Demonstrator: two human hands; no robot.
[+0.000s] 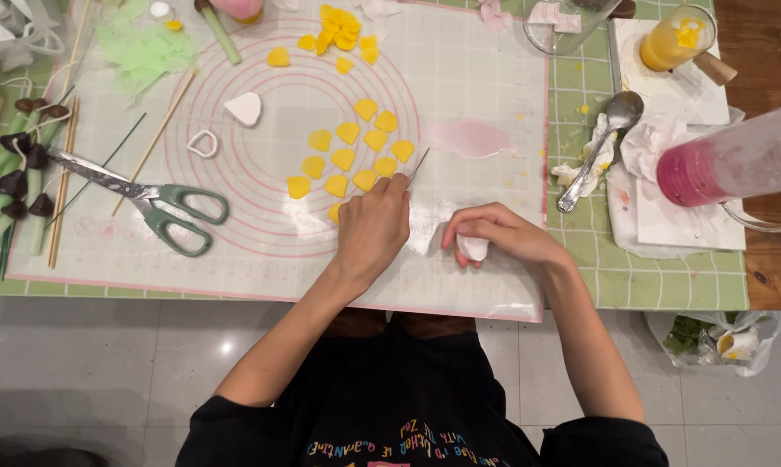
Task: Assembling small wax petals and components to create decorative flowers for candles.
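1. Nearest the lens was the person's black top with coloured lettering [408, 437], both bare forearms reaching up over the table [667, 285] edge.
2. The left hand [371, 232] was curled tight around a thin blade tool [417, 164], whose tip poked out just past the knuckles, right beside the yellow pieces.
3. The right hand [499, 233] was closed over a small white lump [473, 248], fingers cupped down on it, pressed to the mat.
4. The two hands sat near each other but apart, a strip of bare mat between them.
5. Under everything lay the white baking mat [477, 95] with pink rings printed on it.
6. A cluster of yellow heart shapes [349, 160] lay on the rings, just above the left hand (more yellow bits were heaped at the top edge).
7. A thin pink sheet of paste [470, 137] lay up and to the right of the blade.
8. Green-handled scissors [153, 201] lay well to the left, blades partly apart.
9. A white heart [244, 108] and a small heart cutter [204, 143] lay near each other on the rings.
10. Far right: a metal spoon [600, 147] on crumpled tissue.
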